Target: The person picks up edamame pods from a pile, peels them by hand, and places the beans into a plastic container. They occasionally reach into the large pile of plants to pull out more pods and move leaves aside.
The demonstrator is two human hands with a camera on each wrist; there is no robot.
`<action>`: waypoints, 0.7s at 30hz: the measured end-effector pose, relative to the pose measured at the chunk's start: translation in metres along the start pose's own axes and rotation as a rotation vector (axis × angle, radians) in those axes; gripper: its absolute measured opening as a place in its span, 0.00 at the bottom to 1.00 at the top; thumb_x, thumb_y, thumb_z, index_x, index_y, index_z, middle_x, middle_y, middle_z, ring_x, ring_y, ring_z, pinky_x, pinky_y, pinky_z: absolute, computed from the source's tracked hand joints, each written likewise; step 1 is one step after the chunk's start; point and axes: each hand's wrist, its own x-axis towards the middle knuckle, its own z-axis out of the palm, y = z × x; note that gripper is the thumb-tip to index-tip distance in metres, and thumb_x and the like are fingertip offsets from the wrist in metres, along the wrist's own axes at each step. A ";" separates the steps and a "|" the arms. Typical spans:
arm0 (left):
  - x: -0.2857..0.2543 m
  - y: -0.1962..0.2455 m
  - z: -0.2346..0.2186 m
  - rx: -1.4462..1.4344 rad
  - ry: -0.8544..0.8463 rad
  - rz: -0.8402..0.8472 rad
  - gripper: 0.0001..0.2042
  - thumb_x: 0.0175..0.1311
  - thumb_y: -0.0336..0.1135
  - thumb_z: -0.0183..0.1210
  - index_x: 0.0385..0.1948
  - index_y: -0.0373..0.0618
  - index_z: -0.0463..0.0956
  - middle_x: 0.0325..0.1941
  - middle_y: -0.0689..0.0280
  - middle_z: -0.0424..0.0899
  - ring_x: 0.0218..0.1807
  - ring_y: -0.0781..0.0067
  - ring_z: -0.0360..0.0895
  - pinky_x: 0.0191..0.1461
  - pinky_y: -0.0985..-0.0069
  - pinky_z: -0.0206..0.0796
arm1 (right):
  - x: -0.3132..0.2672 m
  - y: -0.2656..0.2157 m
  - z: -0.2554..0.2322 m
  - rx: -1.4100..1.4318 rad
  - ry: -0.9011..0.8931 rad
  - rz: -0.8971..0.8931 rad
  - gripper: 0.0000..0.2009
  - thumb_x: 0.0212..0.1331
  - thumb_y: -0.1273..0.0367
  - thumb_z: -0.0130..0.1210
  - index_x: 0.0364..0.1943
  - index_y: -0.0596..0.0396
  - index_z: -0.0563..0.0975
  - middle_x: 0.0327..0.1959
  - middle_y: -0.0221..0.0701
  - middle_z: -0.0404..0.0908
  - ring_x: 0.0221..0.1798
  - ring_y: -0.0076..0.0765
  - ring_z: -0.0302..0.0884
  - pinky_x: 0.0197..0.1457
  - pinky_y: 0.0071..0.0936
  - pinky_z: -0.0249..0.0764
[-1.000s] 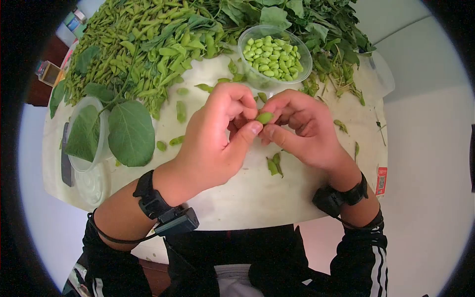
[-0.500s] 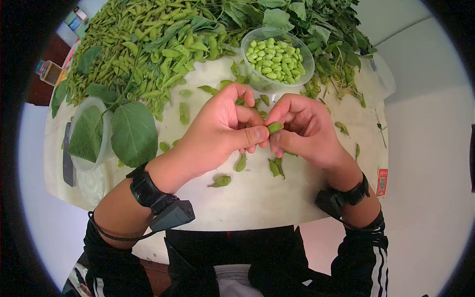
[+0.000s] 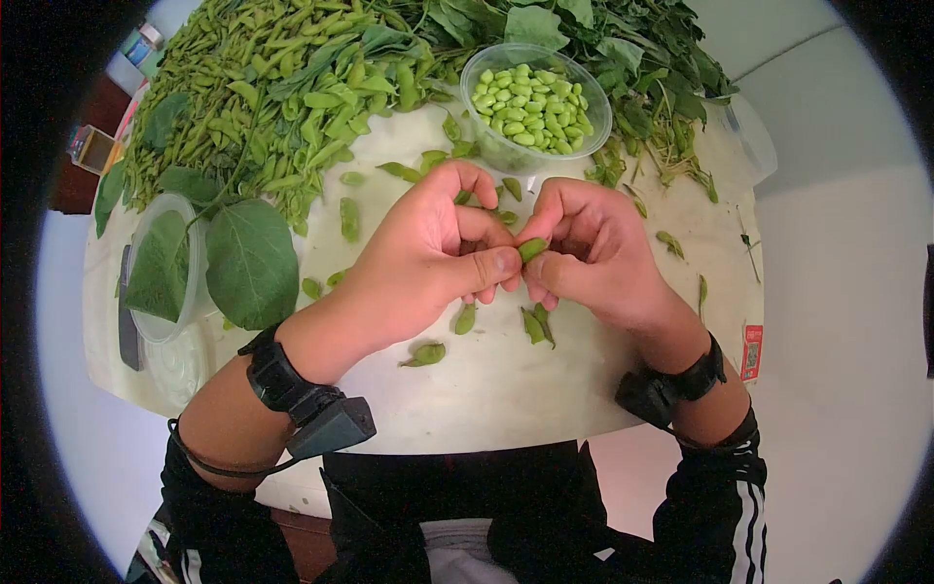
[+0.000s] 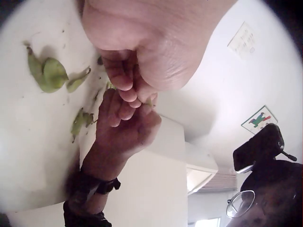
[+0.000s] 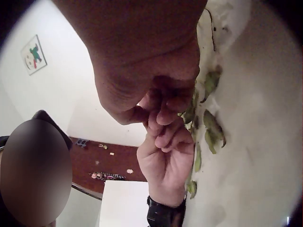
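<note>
A small green pod point(image 3: 532, 250) is held between both hands over the table, in the head view. My right hand point(image 3: 608, 255) pinches it between thumb and forefinger. From the other side my left hand point(image 3: 418, 253) meets it, thumb and curled fingers at the pod's left end. Fingertips of the two hands touch. Behind them stands a clear round bowl point(image 3: 497, 151) holding shelled green beans point(image 3: 530, 109). Both wrist views show the hands joined; the fingers mostly hide the pod there.
A large heap of pods point(image 3: 282, 88) covers the back left, with leafy stems point(image 3: 642, 58) at the back right. Loose pods point(image 3: 424, 355) lie near the hands. At the left a clear tub point(image 3: 195, 282) stands under big leaves point(image 3: 251, 263). A red label point(image 3: 751, 352) is at the right edge.
Since a second ago my left hand has turned and lowered slightly, its thumb now lying flatter. The pod sits a little lower and more to the right, between the hands.
</note>
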 end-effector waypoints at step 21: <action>0.000 -0.003 0.001 0.020 0.048 0.071 0.16 0.62 0.30 0.58 0.43 0.45 0.57 0.27 0.64 0.77 0.25 0.81 0.72 0.27 0.85 0.60 | 0.004 0.008 -0.001 0.057 -0.014 -0.031 0.09 0.49 0.82 0.54 0.34 0.58 0.70 0.27 0.30 0.77 0.23 0.20 0.73 0.24 0.17 0.70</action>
